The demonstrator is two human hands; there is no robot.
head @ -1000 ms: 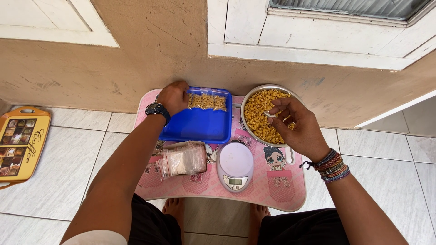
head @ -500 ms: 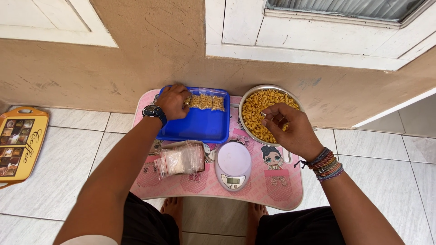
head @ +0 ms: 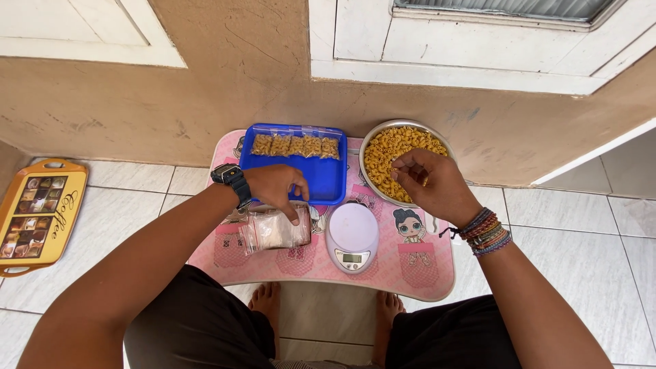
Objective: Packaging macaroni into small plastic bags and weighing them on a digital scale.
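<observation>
the left hand (head: 277,188) has come off the blue tray (head: 321,179) down to the stack of clear bags (head: 273,230) just left of the scale (head: 352,236), fingers spread on them; another bag seems wanted. the right hand (head: 427,181) stays pinched over the bowl of macaroni (head: 383,154).

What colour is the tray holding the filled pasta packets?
Blue: the tray is solid blue, seen clearly in the head view.

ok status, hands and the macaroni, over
Left hand fingers on clear bag stack. Right hand pinching in macaroni bowl. Scale bare between them, nothing blocking.
</observation>
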